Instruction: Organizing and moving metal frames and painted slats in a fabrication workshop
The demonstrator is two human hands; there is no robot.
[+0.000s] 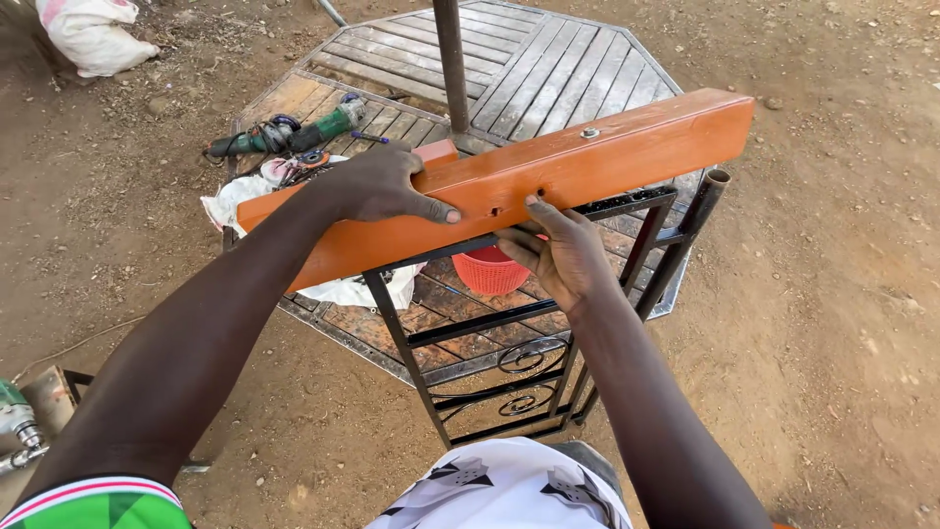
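Note:
A long orange-painted beam [607, 157] with a bolt on top and small holes in its side lies across the top of a black metal frame [509, 323] with scroll work. My left hand [382, 186] grips the beam from above near its left part, thumb on the front face. From below, my right hand [558, 255] presses its fingertips against the beam's lower edge near the holes.
An octagonal slatted platform [548, 59] with a central pole [451, 59] lies on the dirt behind. On it are a green angle grinder [294, 132], white cloth [245, 191] and a red basket [490, 272]. A white sack [93, 34] sits far left.

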